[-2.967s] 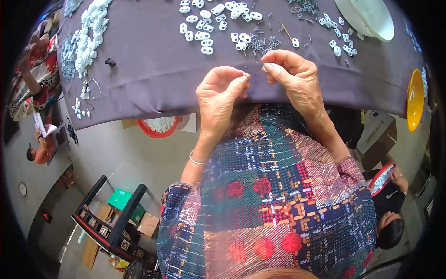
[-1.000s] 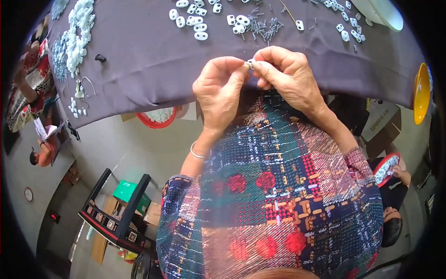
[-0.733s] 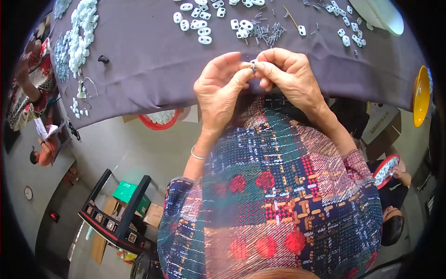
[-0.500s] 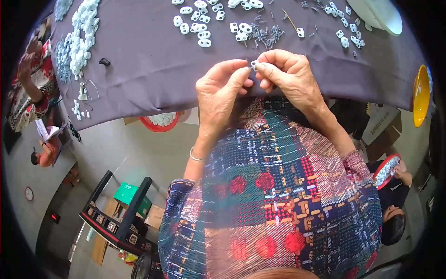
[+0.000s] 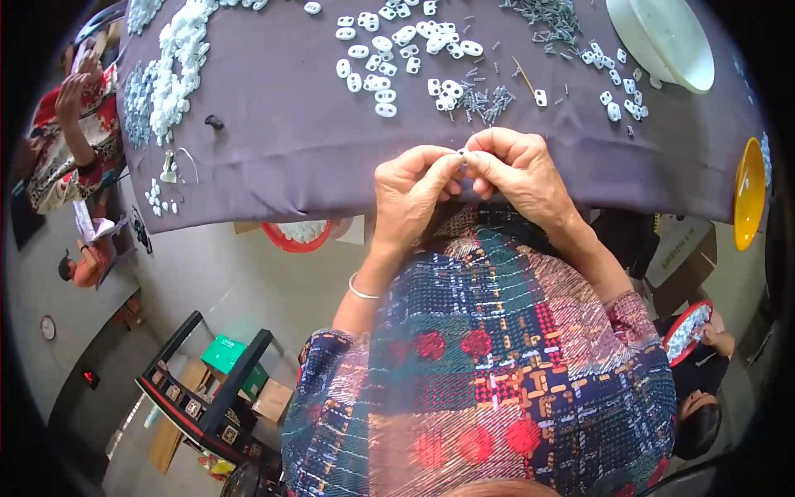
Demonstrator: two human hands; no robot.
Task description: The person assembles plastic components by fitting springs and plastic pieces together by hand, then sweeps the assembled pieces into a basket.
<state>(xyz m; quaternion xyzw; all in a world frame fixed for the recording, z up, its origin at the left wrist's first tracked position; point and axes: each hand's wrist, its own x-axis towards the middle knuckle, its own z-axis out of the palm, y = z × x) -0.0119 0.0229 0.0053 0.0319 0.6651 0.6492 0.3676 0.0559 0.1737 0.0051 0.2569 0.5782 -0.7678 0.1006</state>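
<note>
Two hands meet at the near edge of the table [image 5: 273, 157], and between them you pinch one small white plastic piece [image 5: 461, 154]. Your left hand [image 5: 411, 195] closes thumb and forefinger on it from the left; your right hand [image 5: 522, 174] presses its fingertips together on it from the right. The piece sits exactly at the meeting point, equally near both hands, just above the cloth's near edge. It is too small to tell how its long axis lies.

Beyond your knuckles, toward the middle of the table, lies a small heap of grey pins [image 5: 489, 98], nearer your right hand. Loose white pieces [image 5: 377, 79] are scattered further back on the left side. A white bowl [image 5: 662, 37] rests at the far right corner, a yellow bowl [image 5: 748, 203] past the right edge.
</note>
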